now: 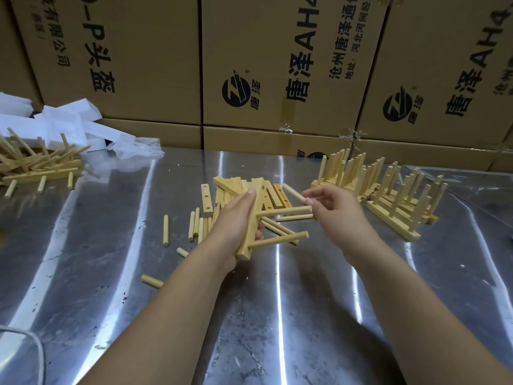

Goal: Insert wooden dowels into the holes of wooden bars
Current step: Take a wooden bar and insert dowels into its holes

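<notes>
While the left hand (236, 220) curled its fingers round a wooden bar (245, 250) with two dowels (280, 239) in it, above the shiny surface (111, 273), the right hand (336, 209) pinched another dowel (293, 193) near the bar's top.

Tilted pale bar (251, 223), two dowels (277, 240) in it; third dowel (293, 193) near.

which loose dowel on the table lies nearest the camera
The stubby dowel lying alone just left of the left forearm; every other loose dowel lies farther back.
</notes>
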